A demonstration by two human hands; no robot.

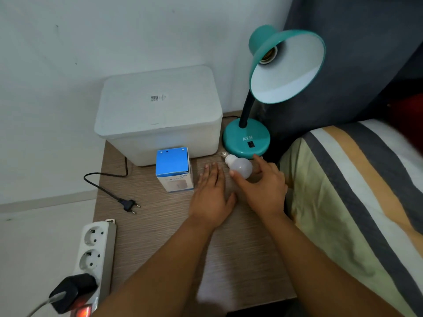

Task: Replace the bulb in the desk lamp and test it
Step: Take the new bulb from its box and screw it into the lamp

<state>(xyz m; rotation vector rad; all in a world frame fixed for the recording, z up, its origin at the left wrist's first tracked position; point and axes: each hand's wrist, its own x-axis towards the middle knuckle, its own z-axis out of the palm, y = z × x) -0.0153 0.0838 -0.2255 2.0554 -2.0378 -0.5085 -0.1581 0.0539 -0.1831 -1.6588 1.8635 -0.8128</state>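
Note:
A teal desk lamp (247, 139) stands at the back right of the wooden table, its shade (288, 72) tilted toward me and its socket (269, 53) bare. A white bulb (238, 164) lies on the table just in front of the lamp base, screw cap pointing back left. My right hand (261, 186) curls around the bulb's round end, thumb and fingers touching it. My left hand (212, 193) lies flat on the table beside it, fingers straight. A blue and white bulb box (175, 169) stands to the left. The lamp's black plug (129, 205) lies unplugged on the table.
A white lidded plastic bin (158, 115) sits at the back against the wall. A white power strip (96, 252) with a black adapter (71, 291) and lit red switch lies at the front left edge. A striped bed (354, 191) borders the table on the right.

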